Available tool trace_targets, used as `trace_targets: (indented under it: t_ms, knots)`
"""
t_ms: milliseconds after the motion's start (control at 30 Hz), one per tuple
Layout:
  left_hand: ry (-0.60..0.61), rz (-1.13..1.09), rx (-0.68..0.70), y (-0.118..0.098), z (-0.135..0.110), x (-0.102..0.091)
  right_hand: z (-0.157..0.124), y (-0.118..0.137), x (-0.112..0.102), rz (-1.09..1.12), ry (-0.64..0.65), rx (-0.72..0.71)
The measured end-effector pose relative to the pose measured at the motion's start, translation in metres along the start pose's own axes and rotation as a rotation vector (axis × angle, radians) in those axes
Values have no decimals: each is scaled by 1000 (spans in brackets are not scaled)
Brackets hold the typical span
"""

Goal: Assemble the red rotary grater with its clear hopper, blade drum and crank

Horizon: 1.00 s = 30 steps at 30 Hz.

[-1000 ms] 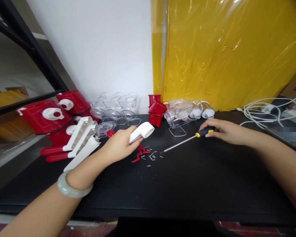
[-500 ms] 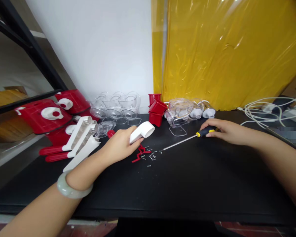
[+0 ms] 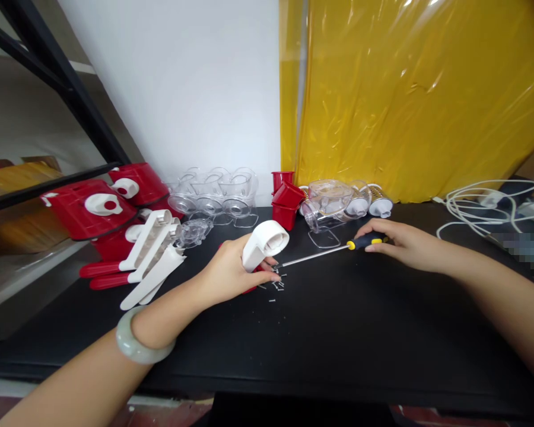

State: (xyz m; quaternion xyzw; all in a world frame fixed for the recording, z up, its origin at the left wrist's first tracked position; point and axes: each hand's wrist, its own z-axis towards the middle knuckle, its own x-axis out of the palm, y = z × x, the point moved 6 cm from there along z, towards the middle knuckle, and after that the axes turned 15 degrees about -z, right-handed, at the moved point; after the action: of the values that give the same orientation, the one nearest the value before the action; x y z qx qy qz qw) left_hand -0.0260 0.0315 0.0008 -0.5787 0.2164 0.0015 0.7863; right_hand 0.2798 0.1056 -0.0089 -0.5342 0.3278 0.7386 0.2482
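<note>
A white plastic crank arm (image 3: pixel 264 242) with a round hollow end is held in my left hand (image 3: pixel 226 270), whose thumb and fingertips reach down at the small screws (image 3: pixel 278 284). The yellow-and-black screwdriver (image 3: pixel 365 241) is in my right hand (image 3: pixel 389 238), gripped by its handle. Its long shaft slants left, and the tip meets the fingertips of my left hand by the screws. Whether those fingertips pinch a screw is too small to make out. Small red plastic parts (image 3: pixel 250 290) lie mostly hidden under my left hand.
Red housings (image 3: pixel 89 207) and white crank handles with red grips (image 3: pixel 111 275) are stacked at left. Clear plastic bodies (image 3: pixel 222 193), red cups (image 3: pixel 287 204) and grater drums (image 3: pixel 380 203) line the back. White cables (image 3: pixel 467 204) coil at right. A black shelf frame (image 3: pixel 80 112) stands left.
My left hand has moved right with the white crank arm, its fingers now over the screws and red parts. The screwdriver has shifted slightly left, its tip now at those fingers.
</note>
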Motion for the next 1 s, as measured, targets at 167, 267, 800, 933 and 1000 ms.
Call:
trace_targets:
  t_ms: [167, 267, 800, 933, 1000]
  knots:
    - [-17, 41, 54, -2, 0, 0, 0, 4, 2, -5, -8, -17]
    - [-24, 70, 77, -2, 0, 0, 0, 6, 3, -4, -17, -11]
    - [-61, 69, 87, -4, 1, -5, -1, 2, -2, 6, -29, 50]
    - [-256, -223, 44, -8, 4, -25, -2, 3, -12, -28, -142, 87]
    - [-367, -394, 56, -9, 4, -36, -3, 6, -16, -34, -203, 90]
